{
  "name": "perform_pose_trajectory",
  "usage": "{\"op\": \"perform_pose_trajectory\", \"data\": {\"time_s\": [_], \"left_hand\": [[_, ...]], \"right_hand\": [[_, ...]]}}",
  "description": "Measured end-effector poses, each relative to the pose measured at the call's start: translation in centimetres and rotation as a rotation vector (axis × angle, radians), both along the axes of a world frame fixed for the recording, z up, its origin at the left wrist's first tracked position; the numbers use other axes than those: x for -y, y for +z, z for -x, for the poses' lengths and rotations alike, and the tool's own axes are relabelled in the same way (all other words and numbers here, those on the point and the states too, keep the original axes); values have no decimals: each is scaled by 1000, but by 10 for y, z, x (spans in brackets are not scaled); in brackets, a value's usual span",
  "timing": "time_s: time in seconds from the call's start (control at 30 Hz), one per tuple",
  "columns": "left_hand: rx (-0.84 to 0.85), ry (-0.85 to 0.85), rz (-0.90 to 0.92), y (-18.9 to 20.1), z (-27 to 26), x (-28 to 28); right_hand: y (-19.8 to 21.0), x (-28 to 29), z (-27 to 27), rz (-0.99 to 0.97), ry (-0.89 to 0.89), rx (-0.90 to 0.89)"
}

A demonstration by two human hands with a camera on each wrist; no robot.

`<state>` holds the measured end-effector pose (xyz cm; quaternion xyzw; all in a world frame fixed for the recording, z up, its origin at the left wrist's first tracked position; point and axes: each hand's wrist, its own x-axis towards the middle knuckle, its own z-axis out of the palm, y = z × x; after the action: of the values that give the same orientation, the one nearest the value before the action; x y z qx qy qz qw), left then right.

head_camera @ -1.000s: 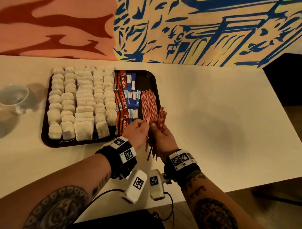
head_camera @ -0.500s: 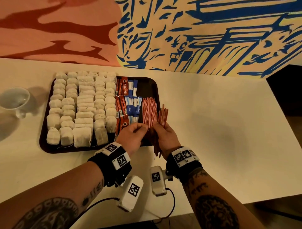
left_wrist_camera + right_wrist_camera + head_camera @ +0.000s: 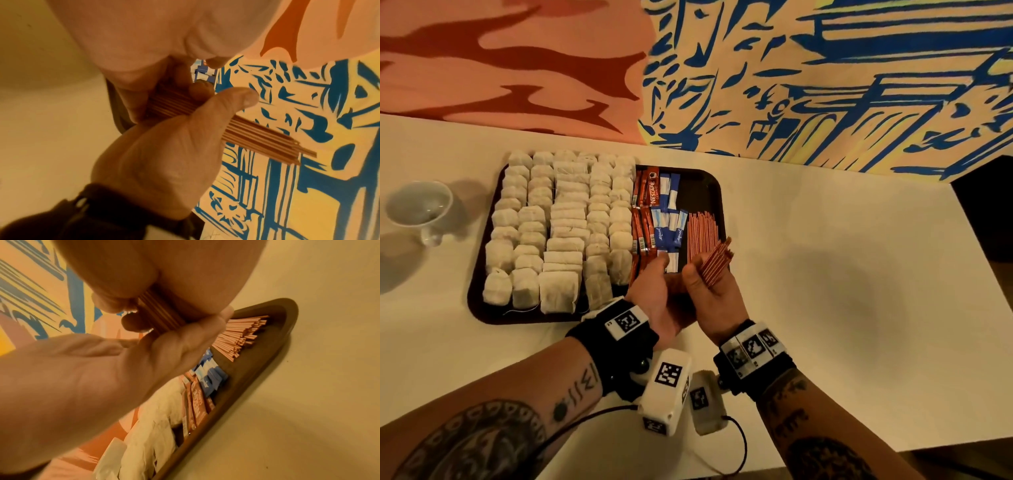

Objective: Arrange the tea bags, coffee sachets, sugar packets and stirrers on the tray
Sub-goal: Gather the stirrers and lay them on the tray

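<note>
A dark brown tray (image 3: 714, 185) holds rows of white tea bags (image 3: 565, 222), red coffee sachets (image 3: 645, 192), blue sugar packets (image 3: 669, 226) and a pile of red stirrers (image 3: 702, 233) along its right side. Over the tray's near right corner, my right hand (image 3: 702, 281) grips a loose bundle of stirrers (image 3: 715, 262) that leans up and to the right. My left hand (image 3: 664, 274) holds the bundle's lower end (image 3: 164, 104), with fingers curled over it. The right wrist view shows the bundle (image 3: 162, 311) between both hands, above the stirrers (image 3: 240, 335) lying on the tray.
A white cup (image 3: 419, 205) stands on the table left of the tray. The white table (image 3: 842, 274) stretches right of the tray to an angled edge by a dark gap (image 3: 986, 205). A painted wall rises behind.
Both hands have carried the bundle forward over the tray's near right corner. The bundle now leans more to the right, and its lower ends are hidden between the hands.
</note>
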<state>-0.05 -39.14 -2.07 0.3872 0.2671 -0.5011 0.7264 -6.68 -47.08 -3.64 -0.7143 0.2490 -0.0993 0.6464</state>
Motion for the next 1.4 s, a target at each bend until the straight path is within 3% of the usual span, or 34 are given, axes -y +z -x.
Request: {"op": "perform_pose_trajectory", "data": {"time_s": [0.2, 0.4, 0.5, 0.6, 0.7, 0.87, 1.4], "left_hand": [[-102, -124, 64, -7, 2, -8], [-60, -82, -5, 0, 2, -4], [-41, -213, -91, -4, -4, -8], [107, -364, -221, -7, -7, -14], [189, -353, -298, -11, -13, -21], [245, -356, -355, -13, -22, -34], [291, -301, -344, -4, -32, -64]], "right_hand": [[-5, -3, -9, 13, -98, -34], [-13, -7, -17, -8, -169, -76], [-13, 0, -26, 13, -212, -176], [-8, 24, -41, 128, -240, -394], [-6, 52, -58, 210, -241, -607], [-3, 68, -89, 290, -227, -780], [-10, 50, -106, 565, -85, -990]]}}
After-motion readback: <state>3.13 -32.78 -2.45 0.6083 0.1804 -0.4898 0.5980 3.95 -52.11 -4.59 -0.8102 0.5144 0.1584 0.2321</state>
